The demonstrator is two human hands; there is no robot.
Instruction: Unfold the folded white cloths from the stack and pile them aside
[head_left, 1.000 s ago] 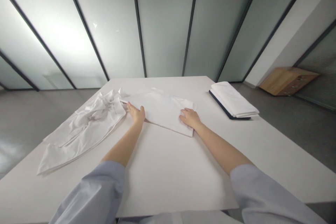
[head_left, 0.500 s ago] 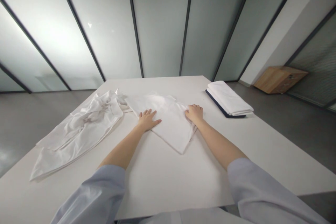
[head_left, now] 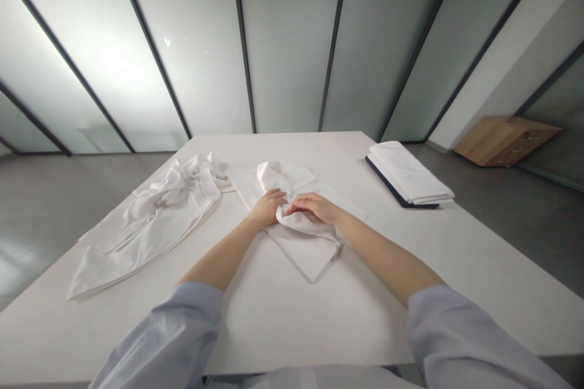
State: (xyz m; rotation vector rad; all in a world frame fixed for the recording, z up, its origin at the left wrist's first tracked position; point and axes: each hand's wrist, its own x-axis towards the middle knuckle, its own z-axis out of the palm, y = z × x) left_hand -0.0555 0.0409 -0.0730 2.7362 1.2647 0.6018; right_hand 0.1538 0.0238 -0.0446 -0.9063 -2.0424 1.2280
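Observation:
A thin white cloth (head_left: 314, 257) lies in front of me, its near corner pointing towards me and its middle gathered into raised folds. At the left of these folds, my left hand (head_left: 269, 208) has its fingers pressed together on the fabric. My right hand (head_left: 316, 206) comes in from the other side, fingers curled over the bunched cloth, close to the left fingertips. Part of the fabric under both palms is hidden. Left of my hands lies a crumpled white satiny cloth (head_left: 159, 219), close to the far left part of the worked one.
The white table (head_left: 351, 328) carries a folded white cloth (head_left: 408, 173) on top of a dark navy folded piece (head_left: 387, 185) at the right. Beyond the table stand frosted glass panels (head_left: 292, 42). A wooden cabinet (head_left: 502, 140) sits on the floor at far right.
Both hands were apart and flat on the spread cloth. My right hand has moved left, close to my left hand, and the cloth between them is now bunched and folded up.

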